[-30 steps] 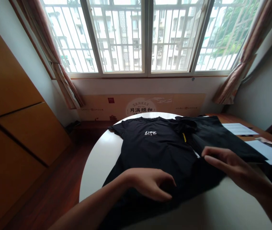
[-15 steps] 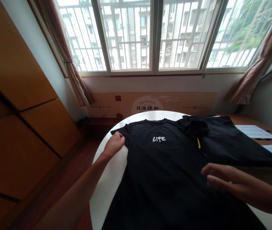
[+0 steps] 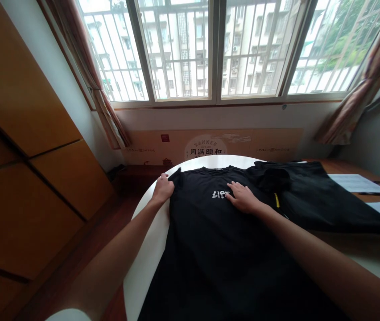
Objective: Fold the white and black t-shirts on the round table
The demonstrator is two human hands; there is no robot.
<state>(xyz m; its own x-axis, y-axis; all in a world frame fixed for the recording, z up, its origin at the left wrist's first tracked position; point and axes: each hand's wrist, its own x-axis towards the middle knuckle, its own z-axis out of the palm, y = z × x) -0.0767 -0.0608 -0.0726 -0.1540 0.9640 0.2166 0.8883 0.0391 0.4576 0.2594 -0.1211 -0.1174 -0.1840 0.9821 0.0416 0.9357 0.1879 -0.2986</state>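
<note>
The left hand (image 3: 163, 188) is closed on the short black sleeve (image 3: 177, 177) at the left of the shirt, pinching the cloth and raising its edge into a peak. The right hand (image 3: 242, 198) is open, palm down with its fingers slightly spread, resting on the shirt's chest and covering one end of the white printed lettering (image 3: 219, 195).

A wide, barred window with pale frames (image 3: 215, 53) spans the far side, with patterned pinkish curtains (image 3: 86, 62) tied at its left and right. A tall orange-brown wooden cabinet (image 3: 26, 98) stands at the left. The round white table (image 3: 150, 254) fills the near middle, and a brown wooden desk (image 3: 353, 167) lies at the right. Below the window runs a long tan printed panel (image 3: 243, 149) with dark characters.

The black short-sleeved T-shirt (image 3: 210, 236) lies spread over the table, collar toward the far edge and body running toward the near side. Just to its right, a dark, smooth piece of fabric (image 3: 330, 205) lies across the table's right side, reaching the desk. Two white printed sheets (image 3: 360, 183) lie on the desk, with a dark pen (image 3: 370, 193) between them. A thin yellow strip (image 3: 277, 200) shows beside the shirt's right sleeve.
</note>
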